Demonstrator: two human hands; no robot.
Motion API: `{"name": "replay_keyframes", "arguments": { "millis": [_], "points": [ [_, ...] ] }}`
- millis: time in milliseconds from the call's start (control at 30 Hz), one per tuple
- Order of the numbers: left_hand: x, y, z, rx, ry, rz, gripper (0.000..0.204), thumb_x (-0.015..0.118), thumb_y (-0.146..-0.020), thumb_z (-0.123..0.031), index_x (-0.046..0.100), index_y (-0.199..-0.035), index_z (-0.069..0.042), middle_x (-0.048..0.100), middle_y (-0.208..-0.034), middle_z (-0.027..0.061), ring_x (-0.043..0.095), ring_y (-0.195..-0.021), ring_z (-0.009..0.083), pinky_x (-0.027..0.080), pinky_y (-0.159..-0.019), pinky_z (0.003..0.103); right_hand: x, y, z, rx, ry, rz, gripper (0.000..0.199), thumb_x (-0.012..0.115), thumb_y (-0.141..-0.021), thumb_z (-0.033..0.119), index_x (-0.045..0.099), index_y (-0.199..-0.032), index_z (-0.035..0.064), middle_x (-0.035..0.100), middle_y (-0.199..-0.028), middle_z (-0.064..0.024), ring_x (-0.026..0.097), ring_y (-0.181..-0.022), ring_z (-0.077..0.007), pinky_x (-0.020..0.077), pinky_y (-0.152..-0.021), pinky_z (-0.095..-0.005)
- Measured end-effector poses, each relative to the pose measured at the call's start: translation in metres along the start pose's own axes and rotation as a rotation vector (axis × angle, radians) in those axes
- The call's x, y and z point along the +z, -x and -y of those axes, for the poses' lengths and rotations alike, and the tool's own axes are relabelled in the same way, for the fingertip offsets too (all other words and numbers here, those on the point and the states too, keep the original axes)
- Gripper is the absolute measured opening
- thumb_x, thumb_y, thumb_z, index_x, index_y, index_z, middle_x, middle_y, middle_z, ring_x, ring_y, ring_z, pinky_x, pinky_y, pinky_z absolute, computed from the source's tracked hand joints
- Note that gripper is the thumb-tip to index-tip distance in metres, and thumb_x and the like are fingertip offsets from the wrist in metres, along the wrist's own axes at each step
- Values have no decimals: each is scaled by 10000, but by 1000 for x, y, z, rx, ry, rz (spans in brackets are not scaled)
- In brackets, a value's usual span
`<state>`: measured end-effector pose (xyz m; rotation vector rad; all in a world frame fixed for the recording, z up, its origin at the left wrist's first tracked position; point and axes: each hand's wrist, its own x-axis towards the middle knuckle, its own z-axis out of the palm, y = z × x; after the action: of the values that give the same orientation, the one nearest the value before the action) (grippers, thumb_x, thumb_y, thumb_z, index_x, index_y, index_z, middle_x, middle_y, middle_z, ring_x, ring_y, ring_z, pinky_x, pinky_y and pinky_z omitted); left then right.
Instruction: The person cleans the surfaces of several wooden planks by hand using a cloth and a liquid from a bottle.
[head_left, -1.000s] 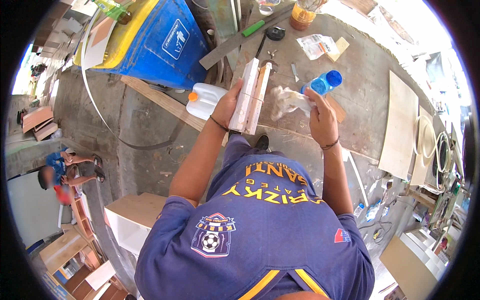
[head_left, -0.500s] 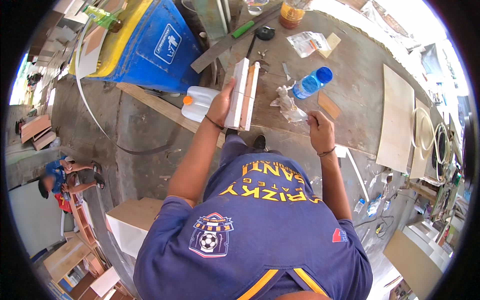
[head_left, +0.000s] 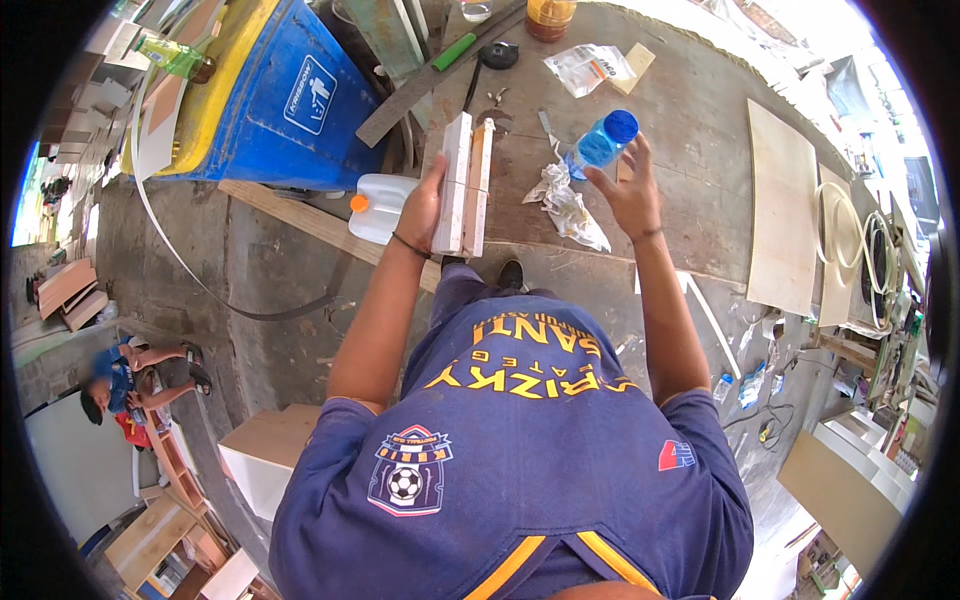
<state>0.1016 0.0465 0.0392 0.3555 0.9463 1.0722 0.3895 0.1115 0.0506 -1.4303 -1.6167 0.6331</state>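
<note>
Left hand [head_left: 420, 205] extended to upper centre of frame, forearm bare and rising from the dark-blue short sleeve at lower centre, thin dark band round the wrist. Fingers wrapped in a closed grip, thumb side toward the viewer, palm turned right. Right hand [head_left: 630, 190] raised just right of centre, elbow bent, forearm climbing steeply, thin band at the wrist. Fingers spread and loosely curled, grip not closed. Hands level, set apart.
</note>
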Motion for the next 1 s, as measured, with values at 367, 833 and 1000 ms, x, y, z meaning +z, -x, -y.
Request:
{"name": "replay_keyframes", "arguments": {
  "millis": [367,833,1000],
  "points": [
    [2,-1,12,110,-134,-137,486,415,-962,-464,570,-1117,-30,635,-861,48,619,-699,113,517,-604,248,-9,-20,78,-276,86,297,595,793,-658,302,528,-1117,33,621,-1013,-172,619,-936,-351,491,-806,-405],
    [-25,-20,36,498,-744,-193,407,301,-1014,-255,538,-1132,55,564,-1114,217,542,-1016,333,413,-898,364,22,14,95,-10,452,1047,582,627,-741,555,625,-936,7,647,-851,-242,637,-853,-367,482,-785,-419],
    [-6,-11,27,386,-606,-186,436,354,-1003,-328,551,-1145,35,586,-1082,158,561,-991,242,425,-881,324,17,4,103,81,513,1104,585,621,-742,557,633,-953,12,653,-877,-242,639,-874,-366,487,-793,-415]
  ]
}}
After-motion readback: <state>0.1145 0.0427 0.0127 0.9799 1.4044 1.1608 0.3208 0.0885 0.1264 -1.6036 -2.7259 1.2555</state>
